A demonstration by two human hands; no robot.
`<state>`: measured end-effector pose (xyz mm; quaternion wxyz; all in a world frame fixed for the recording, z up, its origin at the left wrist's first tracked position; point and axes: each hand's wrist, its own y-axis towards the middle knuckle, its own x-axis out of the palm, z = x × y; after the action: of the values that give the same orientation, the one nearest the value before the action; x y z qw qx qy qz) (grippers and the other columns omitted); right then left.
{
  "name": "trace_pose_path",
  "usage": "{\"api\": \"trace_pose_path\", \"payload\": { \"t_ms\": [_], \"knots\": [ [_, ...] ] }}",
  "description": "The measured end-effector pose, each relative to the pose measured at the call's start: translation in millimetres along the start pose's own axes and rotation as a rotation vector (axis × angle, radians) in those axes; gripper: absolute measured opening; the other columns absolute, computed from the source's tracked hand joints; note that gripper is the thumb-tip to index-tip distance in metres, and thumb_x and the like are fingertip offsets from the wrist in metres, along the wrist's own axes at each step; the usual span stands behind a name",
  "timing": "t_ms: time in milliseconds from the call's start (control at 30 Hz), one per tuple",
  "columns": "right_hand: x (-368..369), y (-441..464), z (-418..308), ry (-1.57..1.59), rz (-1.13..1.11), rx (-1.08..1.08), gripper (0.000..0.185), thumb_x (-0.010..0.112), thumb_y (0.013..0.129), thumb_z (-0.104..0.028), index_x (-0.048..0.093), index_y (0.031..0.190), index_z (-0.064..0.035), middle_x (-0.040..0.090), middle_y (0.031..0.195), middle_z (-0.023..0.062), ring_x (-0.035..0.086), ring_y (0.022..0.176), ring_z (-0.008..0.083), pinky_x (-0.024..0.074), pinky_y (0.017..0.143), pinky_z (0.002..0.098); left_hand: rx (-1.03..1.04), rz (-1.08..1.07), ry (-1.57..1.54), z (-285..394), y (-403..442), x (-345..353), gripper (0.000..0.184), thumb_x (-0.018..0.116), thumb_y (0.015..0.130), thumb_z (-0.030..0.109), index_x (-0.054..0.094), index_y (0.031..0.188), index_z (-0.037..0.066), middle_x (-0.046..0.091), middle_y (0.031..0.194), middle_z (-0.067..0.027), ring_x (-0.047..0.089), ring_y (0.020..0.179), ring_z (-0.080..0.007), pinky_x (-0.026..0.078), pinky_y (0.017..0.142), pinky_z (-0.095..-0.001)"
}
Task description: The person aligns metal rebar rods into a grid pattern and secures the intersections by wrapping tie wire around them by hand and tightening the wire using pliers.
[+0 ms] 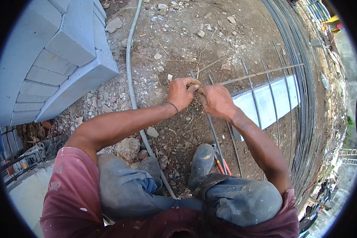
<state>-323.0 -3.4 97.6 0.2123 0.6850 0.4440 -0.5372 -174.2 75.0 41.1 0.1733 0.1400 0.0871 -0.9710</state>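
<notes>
My left hand and my right hand meet at the middle, fingertips nearly touching, both with fingers pinched. What lies between the fingertips is too small to make out. Just beneath them are the ends of dark steel rods. A thin wooden strip runs from beside my right hand to the right, across several rods. A long pale block lies under the rods, right of my right hand. Red-handled pliers or cutters rest on the soil by my boot.
Stacked grey blocks stand at the upper left. A grey hose runs along the ground left of my hands. A thick bundle of long rods curves along the right. Stones lie near my boots.
</notes>
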Motion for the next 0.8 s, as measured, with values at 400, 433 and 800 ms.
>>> {"api": "trace_pose_path", "payload": {
  "t_ms": [400,433,800],
  "knots": [
    [-77,27,-27,-0.227,0.434,-0.772,0.012,0.070,0.077,-0.012,0.071,0.085,-0.0039,0.068,0.077,0.0148,0.068,0.067,0.0291,0.0532,0.064,0.0440,0.110,-0.015,0.116,-15,5,7,0.013,0.073,0.082,0.006,0.071,0.094,0.001,0.074,0.082,-0.0153,0.071,0.072,-0.0218,0.054,0.068,-0.0376],
    [-71,-2,-26,-0.091,0.486,-0.587,0.014,0.072,0.078,-0.010,0.070,0.089,-0.0025,0.067,0.082,0.0150,0.067,0.071,0.0286,0.0530,0.066,0.0443,0.106,-0.048,0.033,-15,6,5,0.011,0.074,0.083,0.006,0.071,0.092,0.001,0.073,0.080,-0.0137,0.070,0.070,-0.0204,0.053,0.067,-0.0366],
    [27,-9,32,0.382,0.294,-0.071,0.017,0.073,0.088,-0.011,0.069,0.100,-0.0002,0.065,0.098,0.0153,0.064,0.091,0.0392,0.0510,0.082,0.0487,-0.026,-0.193,-0.131,-24,15,8,0.008,0.072,0.092,0.003,0.068,0.098,-0.001,0.075,0.084,-0.0063,0.064,0.074,-0.0066,0.049,0.064,-0.0248]
  ]
}}
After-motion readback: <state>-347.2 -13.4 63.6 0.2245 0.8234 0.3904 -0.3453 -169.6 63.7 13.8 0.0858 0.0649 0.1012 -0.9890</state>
